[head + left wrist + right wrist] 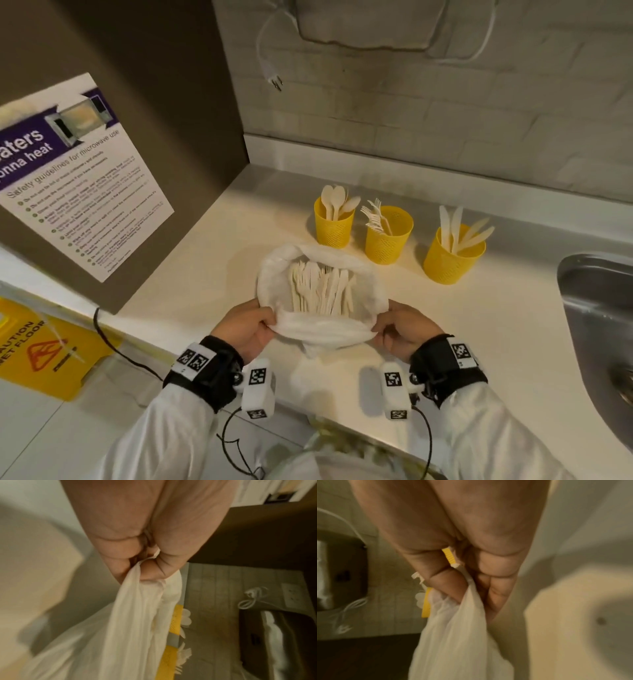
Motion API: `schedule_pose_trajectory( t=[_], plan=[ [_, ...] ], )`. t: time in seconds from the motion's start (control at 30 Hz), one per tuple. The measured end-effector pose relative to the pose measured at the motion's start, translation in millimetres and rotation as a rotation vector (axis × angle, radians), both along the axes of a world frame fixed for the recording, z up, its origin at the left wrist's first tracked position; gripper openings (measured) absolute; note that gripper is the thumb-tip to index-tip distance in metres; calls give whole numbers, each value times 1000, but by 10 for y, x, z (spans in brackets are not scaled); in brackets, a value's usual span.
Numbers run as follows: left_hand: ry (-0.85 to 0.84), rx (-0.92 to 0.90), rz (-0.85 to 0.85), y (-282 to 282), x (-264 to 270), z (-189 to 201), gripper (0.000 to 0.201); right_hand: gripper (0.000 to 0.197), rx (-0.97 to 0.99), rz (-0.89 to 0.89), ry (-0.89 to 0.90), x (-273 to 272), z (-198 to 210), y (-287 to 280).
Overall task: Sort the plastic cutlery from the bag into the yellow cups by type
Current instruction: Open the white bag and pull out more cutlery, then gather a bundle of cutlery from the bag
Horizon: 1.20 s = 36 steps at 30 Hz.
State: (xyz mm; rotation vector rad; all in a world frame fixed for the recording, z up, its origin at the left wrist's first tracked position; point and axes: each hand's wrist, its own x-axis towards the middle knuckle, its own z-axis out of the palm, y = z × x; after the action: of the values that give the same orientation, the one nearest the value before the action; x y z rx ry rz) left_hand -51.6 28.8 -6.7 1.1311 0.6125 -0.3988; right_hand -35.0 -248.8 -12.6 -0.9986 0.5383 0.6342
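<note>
Your left hand (pixel 244 329) and right hand (pixel 407 329) each pinch the white bag (pixel 320 330) rim near the counter's (pixel 191 260) front edge; cutlery (pixel 320 289), seemingly mixed, lies inside, before three yellow cups (pixel 387 236).

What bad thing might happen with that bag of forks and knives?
Both hands, left hand and right hand, only pinch the thin bag by its rim, so a grip may slip and spill the cutlery. The bag sits close to the cups, so tugging it might knock one over.
</note>
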Motion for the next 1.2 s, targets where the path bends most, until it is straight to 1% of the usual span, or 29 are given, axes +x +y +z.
schedule_pose_trajectory(
  t=[0.07,0.13,0.2,0.23,0.27,0.3,0.33,0.37,0.4,0.43,0.47,0.57,0.6,0.63,0.67,0.7,0.73,0.77,0.8,0.83,0.87,0.9,0.93,1.0,1.03,1.07,1.1,1.13,1.2],
  plan=[
    [43,47,-51,77,-30,-38,40,47,-74,32,-1,-46,-73,-16],
    [54,177,-129,142,-16,-18,34,37,-242,38,-39,-13,-92,-24],
    [33,291,-109,199,79,6,28,36,-443,53,-85,93,-81,-26],
    [18,325,-91,233,163,15,40,39,-537,62,-117,163,-59,-14],
    [8,389,-87,248,253,18,60,43,-632,81,-165,226,-25,13],
    [4,515,-127,249,364,17,80,46,-733,121,-230,296,2,49],
    [-27,655,-208,247,457,-11,86,46,-817,179,-291,356,22,93],
    [-47,777,-273,209,536,-9,74,39,-896,234,-349,420,31,129],
    [-69,857,-307,174,621,-8,55,27,-976,279,-397,477,68,166],
    [-87,852,-293,128,672,39,42,14,-1030,296,-428,526,85,185],
    [-92,788,-268,85,729,76,34,13,-1040,258,-431,588,83,179],
    [-23,497,-112,34,790,152,22,24,-920,149,-308,642,92,106],
    [1,450,-80,35,795,153,20,22,-919,134,-280,628,108,73],
    [23,461,-85,56,802,150,20,18,-902,119,-250,605,117,45],
    [32,509,-120,69,811,148,24,15,-942,182,-243,583,92,20],
    [26,620,-197,75,814,158,29,20,-1001,244,-257,560,91,11],
    [5,795,-272,86,822,162,35,27,-1101,261,-318,542,60,8],
    [-37,979,-313,69,802,215,37,31,-1150,213,-386,500,81,25],
    [-114,1108,-323,24,757,315,35,30,-1160,101,-473,449,122,36],
    [-218,1180,-333,-39,693,404,31,24,-1164,-15,-576,391,184,65],
    [-305,1208,-388,-125,613,493,26,15,-1185,-41,-684,337,262,113],
    [-329,1209,-508,-226,550,530,21,6,-1181,29,-779,281,349,166],
    [-304,1207,-659,-329,488,542,20,4,-1158,163,-839,245,436,226],
    [-167,1243,-912,-489,392,436,33,13,-1158,548,-804,179,507,377],
    [-116,1277,-960,-538,349,369,46,18,-1199,731,-749,170,474,443],
    [-95,1304,-964,-577,318,318,58,21,-1249,876,-672,171,425,494],
    [-79,1312,-937,-601,288,252,66,25,-1303,952,-600,171,336,538],
    [-77,1312,-900,-621,267,187,68,32,-1357,969,-545,175,251,567],
    [-84,1303,-837,-643,234,94,68,49,-1436,890,-490,176,107,599]
  ],
)
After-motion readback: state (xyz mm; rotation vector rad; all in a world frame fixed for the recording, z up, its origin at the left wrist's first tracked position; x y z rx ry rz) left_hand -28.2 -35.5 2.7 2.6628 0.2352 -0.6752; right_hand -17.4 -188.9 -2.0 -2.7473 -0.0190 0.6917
